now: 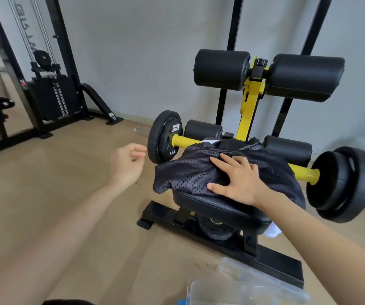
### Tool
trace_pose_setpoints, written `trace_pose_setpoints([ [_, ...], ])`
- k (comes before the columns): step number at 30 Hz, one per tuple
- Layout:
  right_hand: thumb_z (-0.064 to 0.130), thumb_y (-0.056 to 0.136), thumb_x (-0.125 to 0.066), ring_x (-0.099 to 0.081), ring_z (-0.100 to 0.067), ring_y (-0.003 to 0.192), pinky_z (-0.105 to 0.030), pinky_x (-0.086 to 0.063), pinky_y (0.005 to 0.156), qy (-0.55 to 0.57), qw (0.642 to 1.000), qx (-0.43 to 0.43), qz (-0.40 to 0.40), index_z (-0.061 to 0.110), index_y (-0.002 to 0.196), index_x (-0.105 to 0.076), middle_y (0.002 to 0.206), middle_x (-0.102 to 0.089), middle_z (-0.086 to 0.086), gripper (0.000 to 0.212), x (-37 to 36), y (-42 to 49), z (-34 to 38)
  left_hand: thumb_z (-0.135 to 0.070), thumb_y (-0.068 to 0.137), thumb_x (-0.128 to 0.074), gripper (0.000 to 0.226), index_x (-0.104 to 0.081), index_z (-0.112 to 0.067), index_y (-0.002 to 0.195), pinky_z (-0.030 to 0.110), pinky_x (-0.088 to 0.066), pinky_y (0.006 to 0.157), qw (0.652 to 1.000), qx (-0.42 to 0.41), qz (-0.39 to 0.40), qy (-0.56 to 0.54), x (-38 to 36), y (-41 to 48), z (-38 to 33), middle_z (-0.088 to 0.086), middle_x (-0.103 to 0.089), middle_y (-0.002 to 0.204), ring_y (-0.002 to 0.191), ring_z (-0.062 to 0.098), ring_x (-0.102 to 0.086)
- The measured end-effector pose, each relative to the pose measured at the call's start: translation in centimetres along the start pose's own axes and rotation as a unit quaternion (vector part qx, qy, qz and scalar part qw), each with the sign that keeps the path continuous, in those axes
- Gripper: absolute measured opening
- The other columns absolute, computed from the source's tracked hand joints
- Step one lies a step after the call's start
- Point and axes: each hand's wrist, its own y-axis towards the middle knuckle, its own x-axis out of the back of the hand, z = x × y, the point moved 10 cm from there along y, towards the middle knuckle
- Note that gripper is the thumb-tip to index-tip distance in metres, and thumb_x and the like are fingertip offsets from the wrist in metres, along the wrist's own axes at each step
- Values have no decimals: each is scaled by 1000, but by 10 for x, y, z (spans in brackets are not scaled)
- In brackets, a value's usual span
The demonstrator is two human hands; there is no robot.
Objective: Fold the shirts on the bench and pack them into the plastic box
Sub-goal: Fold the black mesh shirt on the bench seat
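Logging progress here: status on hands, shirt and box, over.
Right hand flat on black mesh shirt, rumpled on bench pad. Left hand free, in the air. Plastic box on floor, contents unclear.

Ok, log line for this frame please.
right hand: flat on black mesh shirt | shirt: bunched, on bench seat | left hand: in air, holds nothing | plastic box: on floor

A dark mesh shirt (pixel 188 172) lies crumpled across the seat of the black padded bench (pixel 216 209).
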Motion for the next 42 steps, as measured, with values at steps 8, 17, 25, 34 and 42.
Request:
trace_pose_setpoints([
  [8, 36, 97, -56, -53, -26, 116, -41, -44, 99, 145, 978, -60, -140, 23, 134, -58, 121, -63, -1, 39, 36, 28, -39, -39, 99, -57, 32, -70, -24, 124, 40, -49, 103, 978, -41, 188, 76, -88, 8, -25, -5, -71, 123, 117, 17, -63],
  [17, 18, 87, -72, -59, -13, 83, -33, -50, 82, 203, 938, -97, -262, 24, 83, -72, 88, -66, 2, 7, 69, 35, -66, -23, 88, -74, 9, -76, -31, 86, 35, -59, 82, 999, -43, 13, 12, -57, 46, -47, -12, -75, 81, 77, 9, -71],
  [25, 9, 87, -71, -64, -9, 106, -26, -52, 97, 274, 948, -47, -154, 20, 128, -65, 120, -68, 2, 42, 48, 31, -66, -26, 88, -72, 45, -65, -21, 132, 40, -48, 105, 988, 31, 144, 43, -107, 41, -23, 1, -67, 132, 118, 21, -64],
  [34, 18, 85, -74, -63, -9, 101, -27, -52, 90, 232, 952, -42, -195, 26, 115, -70, 113, -68, 9, 32, 61, -26, -90, -41, 92, -65, 32, -68, -34, 123, 37, -49, 100, 950, -247, 181, 62, -126, -25, -129, -17, -64, 126, 117, 6, -56],
  [42, 15, 84, -77, -67, -2, 90, -22, -54, 86, 287, 939, -94, -164, 24, 100, -74, 99, -73, 11, 19, 56, -73, -151, -48, 91, -66, 35, -66, -35, 124, 27, -44, 89, 874, -385, 223, 194, -173, -96, -167, -20, -61, 126, 116, 9, -52],
])
